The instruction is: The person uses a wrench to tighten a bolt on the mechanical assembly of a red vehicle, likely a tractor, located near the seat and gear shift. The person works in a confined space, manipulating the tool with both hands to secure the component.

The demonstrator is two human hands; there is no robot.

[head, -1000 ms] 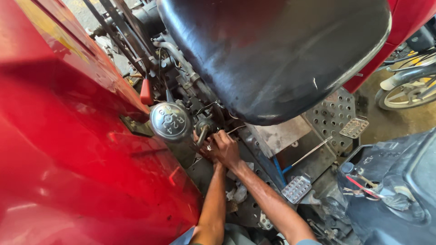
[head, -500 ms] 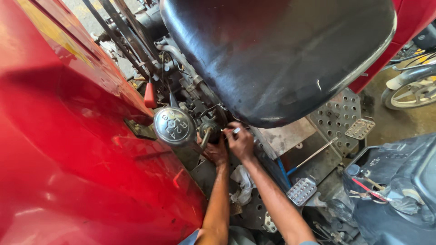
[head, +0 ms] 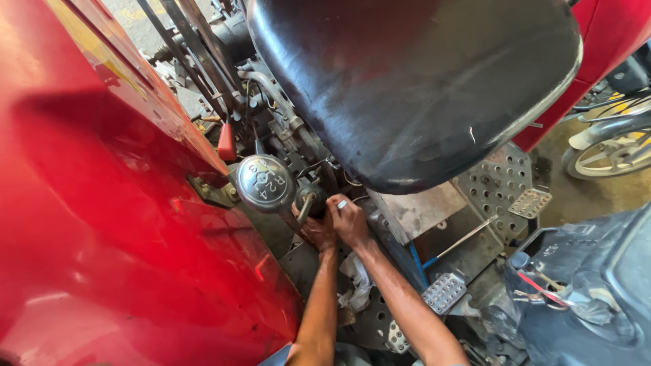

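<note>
Both hands worked low beside a tractor's gear lever knob, under the black seat. The left hand closed on a small lever; the right hand pinched a small metal piece. Steady, short movements suited best: the red fender and seat crowded the gap, a white rag lying below.

Hidden and cropped parts around the two hands under the seat

The small part gripped by the right hand and left hand is covered by the fingers and cannot be identified. The broad black padded seat is cut by the top edge, the glossy red metal fender by the left edge, and the spoked wheel by the right edge.
</note>
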